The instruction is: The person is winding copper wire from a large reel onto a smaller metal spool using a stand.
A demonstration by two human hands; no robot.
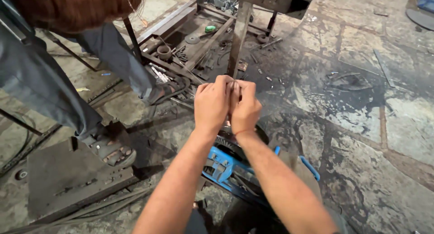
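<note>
— What are the two hands doing?

— They are pressed together in front of the person, raised above the floor. The left hand [211,105] and the right hand [244,108] meet at the fingertips, both pinching something thin, probably a short piece of wire [233,82]; it is too fine to be sure. Both hands are closed on it, fingers curled, knuckles facing the camera.

— Where does that wire sit?

— Right between the fingertips of both hands, at the top of the clasp, in line with an upright metal post [238,39] behind.

— What lies under the arms?

— A blue machine [221,167] with a blue handle [311,167] stands on the floor just below the forearms, with a dark round part [231,144] showing directly beneath the wrists.

— And around them?

— A second person stands to the left in grey trousers [40,80], wearing sandals; one sandalled foot [113,150] rests on a flat steel plate [68,177]. Behind the hands a low metal frame [199,39] holds scattered rings, bolts and scraps. The concrete floor [361,107] is stained dark and patchy, with a loose metal strip [383,67] lying to the right.
</note>
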